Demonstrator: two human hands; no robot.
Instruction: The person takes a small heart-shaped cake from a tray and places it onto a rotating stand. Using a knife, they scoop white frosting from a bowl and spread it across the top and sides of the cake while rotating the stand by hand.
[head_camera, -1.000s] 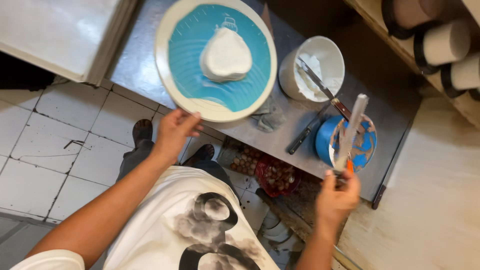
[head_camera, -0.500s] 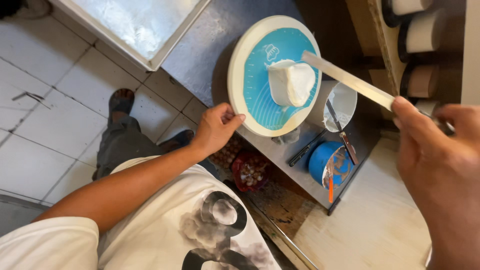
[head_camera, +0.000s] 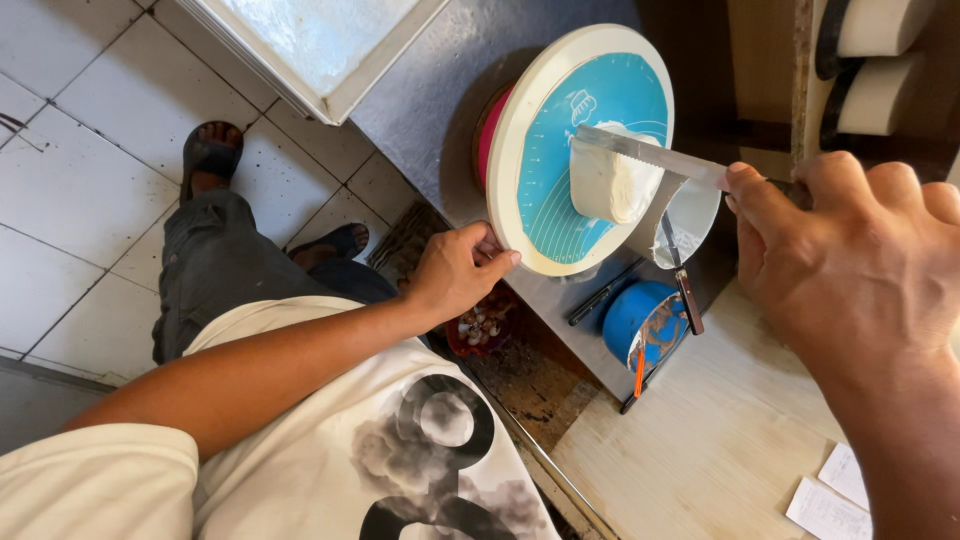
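Observation:
A small white frosted cake (head_camera: 608, 182) sits on a round turntable (head_camera: 520, 150) covered by a blue mat (head_camera: 560, 180). My left hand (head_camera: 455, 270) grips the turntable's near rim. My right hand (head_camera: 850, 255) holds a long serrated knife (head_camera: 645, 153), its blade lying across the top of the cake.
A white bowl (head_camera: 692, 218) with a spatula stands beside the turntable, and a blue bowl (head_camera: 640, 320) with tools sits nearer me. All rest on a grey metal counter (head_camera: 440, 90). A white tray (head_camera: 310, 45) lies at the left; rolls on a shelf (head_camera: 875, 60) at top right.
My right hand has come closer and lowered the knife flat against the cake's top. My left hand stays on the turntable rim. The view has shifted nearer.

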